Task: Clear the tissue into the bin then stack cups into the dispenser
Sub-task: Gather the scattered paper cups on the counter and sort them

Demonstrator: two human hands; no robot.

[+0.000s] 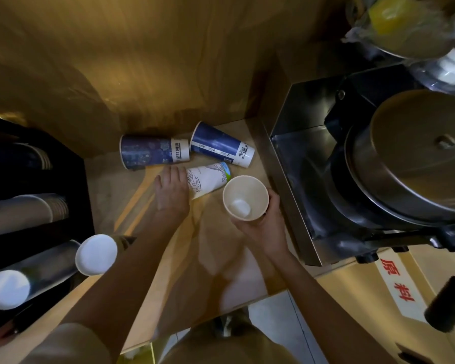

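Three paper cups lie on their sides on the wooden counter (121,195): a dark blue cup (153,151) at the back left, a second blue cup (221,144) at the back right, and a white patterned cup (209,178) in front of them. My left hand (172,191) rests on the wide end of the white patterned cup. My right hand (258,224) holds a plain beige cup (244,197) upright just right of it. The cup dispenser (34,206), a black rack with stacked cups in tubes, stands at the left. No tissue or bin can be made out.
A steel machine (352,164) with a round metal lid fills the right side, close to my right hand. White cup bases (96,254) poke out of the dispenser tubes at the lower left. A wooden wall rises behind the cups. A labelled box (394,290) sits at the lower right.
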